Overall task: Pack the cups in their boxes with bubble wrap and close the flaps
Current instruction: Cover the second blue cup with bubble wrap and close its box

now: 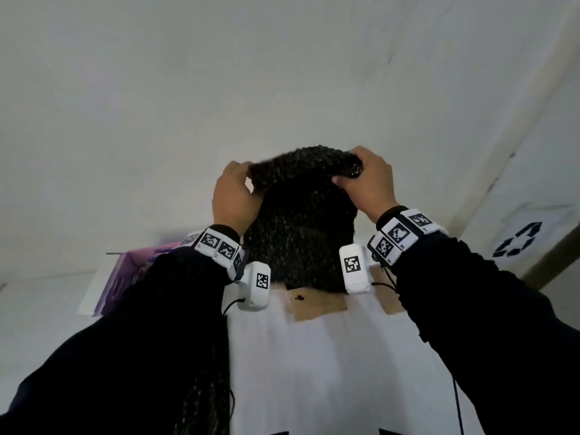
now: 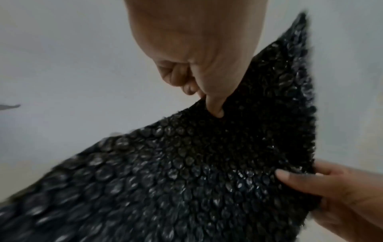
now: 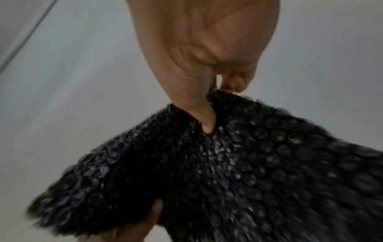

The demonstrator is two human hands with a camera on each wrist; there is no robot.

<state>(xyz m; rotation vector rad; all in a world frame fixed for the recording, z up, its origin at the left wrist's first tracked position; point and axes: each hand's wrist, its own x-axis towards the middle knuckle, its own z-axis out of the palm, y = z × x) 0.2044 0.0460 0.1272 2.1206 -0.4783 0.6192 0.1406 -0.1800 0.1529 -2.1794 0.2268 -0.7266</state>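
- A sheet of black bubble wrap [image 1: 301, 227] is held up in the air in front of a pale wall, gripped along its top edge by both hands.
- The left hand [image 1: 233, 196] is closed on the sheet's upper left corner; in the left wrist view its thumb [image 2: 215, 104] is pressed into the bubbled face and the fingers are curled behind, so the corner is pinched.
- The right hand [image 1: 368, 183] is closed on the upper right corner; in the right wrist view its thumb [image 3: 207, 121] is dug into the wrap, with the fingers folded round the edge behind it.
- The top edge of the sheet is bowed upward between the two hands, and the rest is hung down between the wrists.
- The lower end of the sheet is seen just above a brown cardboard flap [image 1: 317, 304]; whether they touch cannot be told.
- A purple box [image 1: 122, 277] is seen to the left, partly hidden behind the left sleeve.
- A white carton with a black recycling mark [image 1: 518, 241] is seen at the right edge.
- Both wrists are fitted with white bands bearing black-and-white square markers.
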